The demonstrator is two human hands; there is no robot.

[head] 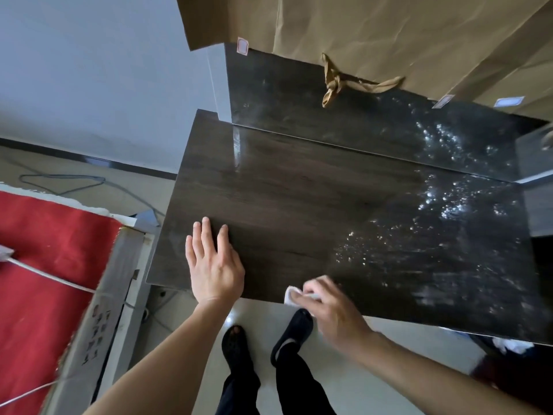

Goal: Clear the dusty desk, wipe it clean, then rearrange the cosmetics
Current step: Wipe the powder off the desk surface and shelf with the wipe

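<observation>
Our left hand (214,266) lies flat, fingers straight, on the near left of the dark desk (299,199). Our right hand (332,307) grips a white cloth (291,295) at the desk's near edge. Pale dust (449,202) speckles the right side. A brown paper bag (389,31) stands at the far edge.

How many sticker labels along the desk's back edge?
3: red-bordered label at the back-left corner; tilted label and blue-bordered label toward the right. Brown paper may hide others.
</observation>
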